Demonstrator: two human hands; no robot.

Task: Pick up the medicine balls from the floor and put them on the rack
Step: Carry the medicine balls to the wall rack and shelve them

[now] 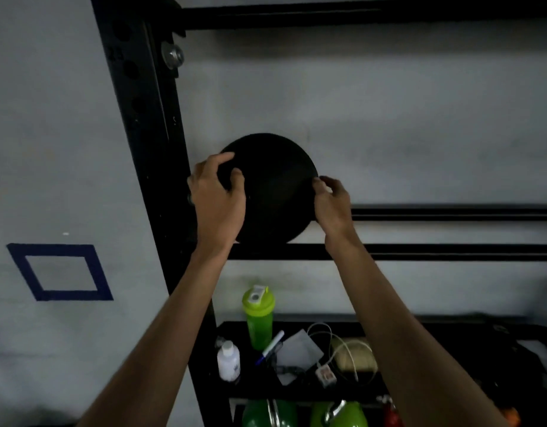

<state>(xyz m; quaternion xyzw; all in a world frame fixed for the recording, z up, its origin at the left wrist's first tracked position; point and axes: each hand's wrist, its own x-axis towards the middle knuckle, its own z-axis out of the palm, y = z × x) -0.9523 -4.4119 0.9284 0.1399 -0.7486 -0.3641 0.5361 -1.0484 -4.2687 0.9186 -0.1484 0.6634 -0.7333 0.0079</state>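
- The left hand [218, 195] is gripping the left side of the medicine ball [275, 192], with the fingers curled over its upper edge and the thumb lying on its front.
- The right hand [332, 204] is holding the right side, with its fingertips bent and touching the ball's edge. Both hands are a little left of the middle of the frame.
- The ball is sitting low against the two horizontal rails [450, 251] of the rack [327, 16], just beside the black upright [136, 118]. Whether its weight is already lying fully on the rails, I cannot tell.
- In my judgement the placing step is going on: the ball is being settled on the rack.
- The next move is calling for a slow loosening of both hands, while checking that the ball is not rolling along the rails.
- Lower in the frame, a shelf [297, 392] is carrying a green shaker bottle [258, 315], a small white bottle [228, 360] and a pen [269, 346].
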